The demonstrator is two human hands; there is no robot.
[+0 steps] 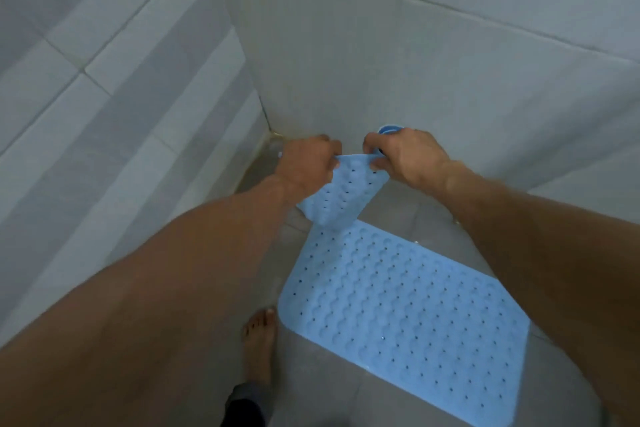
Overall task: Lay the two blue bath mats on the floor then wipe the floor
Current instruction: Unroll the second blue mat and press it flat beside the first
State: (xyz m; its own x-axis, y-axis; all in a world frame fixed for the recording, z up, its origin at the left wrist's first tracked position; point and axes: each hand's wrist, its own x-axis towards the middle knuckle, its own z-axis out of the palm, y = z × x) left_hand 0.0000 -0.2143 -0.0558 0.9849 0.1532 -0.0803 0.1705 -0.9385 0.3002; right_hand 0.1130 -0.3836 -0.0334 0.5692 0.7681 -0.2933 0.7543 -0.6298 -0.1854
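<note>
One light blue bath mat (405,315) with small holes lies flat on the grey floor, running from the middle toward the lower right. A second blue bath mat (341,194) hangs above its far end, held up by its top edge. My left hand (308,166) pinches that edge's left corner and my right hand (405,158) pinches the right corner. The hanging mat's lower end reaches down to the flat mat's far edge.
Grey tiled walls (381,55) meet in a corner just beyond my hands. A small blue round object (388,130) peeks out behind my right hand. My bare foot (259,340) stands on the floor tiles (429,222) left of the flat mat.
</note>
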